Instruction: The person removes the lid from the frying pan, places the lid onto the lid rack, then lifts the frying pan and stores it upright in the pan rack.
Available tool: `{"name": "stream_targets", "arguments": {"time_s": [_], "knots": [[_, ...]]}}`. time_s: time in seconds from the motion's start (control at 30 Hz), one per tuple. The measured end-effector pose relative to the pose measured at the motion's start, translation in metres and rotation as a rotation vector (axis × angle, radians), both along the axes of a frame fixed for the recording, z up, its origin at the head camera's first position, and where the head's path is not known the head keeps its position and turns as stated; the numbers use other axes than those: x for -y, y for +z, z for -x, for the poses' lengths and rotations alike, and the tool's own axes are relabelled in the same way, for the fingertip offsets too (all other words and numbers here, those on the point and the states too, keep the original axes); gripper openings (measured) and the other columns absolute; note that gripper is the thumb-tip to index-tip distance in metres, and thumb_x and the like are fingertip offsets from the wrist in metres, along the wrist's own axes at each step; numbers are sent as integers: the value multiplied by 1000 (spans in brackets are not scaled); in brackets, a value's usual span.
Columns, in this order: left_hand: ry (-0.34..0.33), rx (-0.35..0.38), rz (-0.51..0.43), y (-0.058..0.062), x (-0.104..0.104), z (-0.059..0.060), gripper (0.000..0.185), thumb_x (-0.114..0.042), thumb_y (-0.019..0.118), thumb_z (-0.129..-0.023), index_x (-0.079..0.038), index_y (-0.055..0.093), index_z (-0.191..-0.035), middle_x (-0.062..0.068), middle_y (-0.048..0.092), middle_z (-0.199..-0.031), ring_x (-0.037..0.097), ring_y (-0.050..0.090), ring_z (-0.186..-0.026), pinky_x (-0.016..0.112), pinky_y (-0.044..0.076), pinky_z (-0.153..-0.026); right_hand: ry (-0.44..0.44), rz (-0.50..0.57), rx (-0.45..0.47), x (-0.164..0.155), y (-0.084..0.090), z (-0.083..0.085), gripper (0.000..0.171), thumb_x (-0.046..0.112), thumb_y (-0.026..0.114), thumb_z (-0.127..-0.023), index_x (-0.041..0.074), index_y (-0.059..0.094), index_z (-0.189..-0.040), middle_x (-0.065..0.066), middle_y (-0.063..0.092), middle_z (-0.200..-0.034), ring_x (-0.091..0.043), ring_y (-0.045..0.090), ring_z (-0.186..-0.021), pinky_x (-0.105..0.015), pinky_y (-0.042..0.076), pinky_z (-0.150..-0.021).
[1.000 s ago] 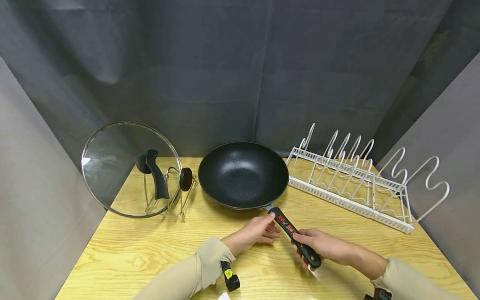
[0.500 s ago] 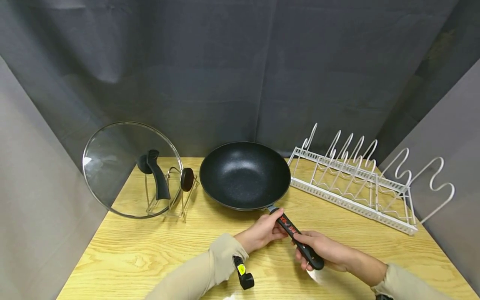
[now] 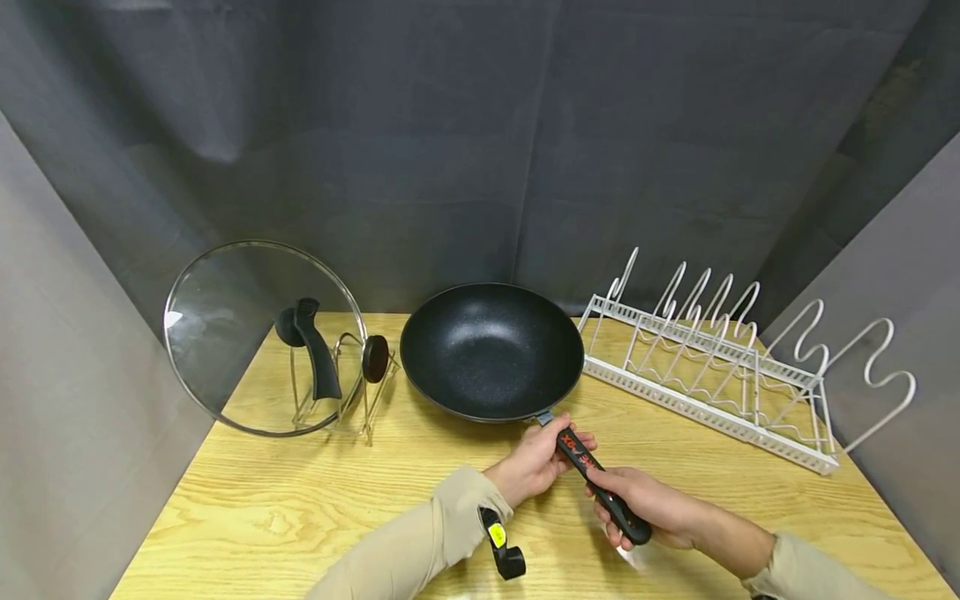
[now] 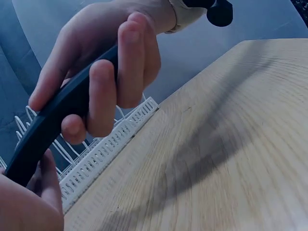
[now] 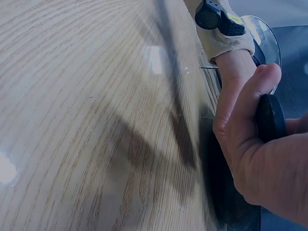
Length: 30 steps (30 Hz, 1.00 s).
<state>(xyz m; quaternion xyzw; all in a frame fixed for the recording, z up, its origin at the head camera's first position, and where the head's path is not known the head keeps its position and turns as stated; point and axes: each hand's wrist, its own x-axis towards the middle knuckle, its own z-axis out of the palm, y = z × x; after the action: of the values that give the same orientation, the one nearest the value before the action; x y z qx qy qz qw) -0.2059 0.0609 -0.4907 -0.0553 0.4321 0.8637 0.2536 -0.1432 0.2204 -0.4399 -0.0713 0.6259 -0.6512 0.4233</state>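
A black wok [image 3: 491, 350] stands at the middle of the wooden table, its bowl facing up and its handle [image 3: 577, 454] slanting toward the near right. My left hand [image 3: 536, 462] holds the handle close to the bowl, thumb on top and fingers underneath. Farther down, my right hand [image 3: 645, 500] grips the handle near its end, thumb along the top. The left wrist view shows the right hand's fingers [image 4: 102, 96] curled under the handle [image 4: 57, 110]. In the right wrist view the handle's tip [image 5: 272, 118] pokes out of the right hand [image 5: 269, 173].
To the wok's right stands a white wire rack [image 3: 705, 383] with several upright wavy dividers. On the left, a glass lid [image 3: 232, 350] with a black knob leans upright in a small metal stand [image 3: 367, 412]. Dark cloth [image 3: 450, 142] hangs behind the table [image 3: 300, 500].
My left hand has moved right and closed its hold around the handle near the bowl; its fingers now reach out past the handle's far side. The right hand keeps its grip.
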Motion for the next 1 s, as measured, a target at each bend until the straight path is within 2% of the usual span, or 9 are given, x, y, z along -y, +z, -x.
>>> {"name": "stream_targets", "arguments": {"time_s": [0.13,0.47,0.7,1.0], "knots": [[36,-24,14,1,-2,0,15,-17,47,-99,-5,52,-91,8,67,-78,16,67,-77,34,54,-81,-5,9,-13,1,-1,0,38,37,35,-103,0,42,-104,-1,51,-74,-8,56,-54,-20,48,-48],[65,-37,68,-4,-4,2,17,-18,49,-98,-1,54,-99,7,66,-79,17,67,-78,33,55,-78,-20,26,-7,2,-4,-2,39,36,36,-103,-2,40,-108,-5,56,-81,-13,63,-60,-29,56,-55],[72,-45,116,-4,-3,1,24,-19,50,-98,4,55,-103,8,67,-78,15,67,-74,31,55,-75,22,70,-50,3,-5,-1,37,35,33,-104,-2,37,-107,-1,51,-78,-6,54,-52,-19,47,-47],[59,-55,135,-2,0,0,21,-20,52,-97,0,56,-99,6,66,-77,15,67,-74,30,56,-73,-12,46,-49,8,-2,-6,34,35,34,-104,1,38,-105,0,49,-76,-5,50,-51,-17,42,-45]]}}
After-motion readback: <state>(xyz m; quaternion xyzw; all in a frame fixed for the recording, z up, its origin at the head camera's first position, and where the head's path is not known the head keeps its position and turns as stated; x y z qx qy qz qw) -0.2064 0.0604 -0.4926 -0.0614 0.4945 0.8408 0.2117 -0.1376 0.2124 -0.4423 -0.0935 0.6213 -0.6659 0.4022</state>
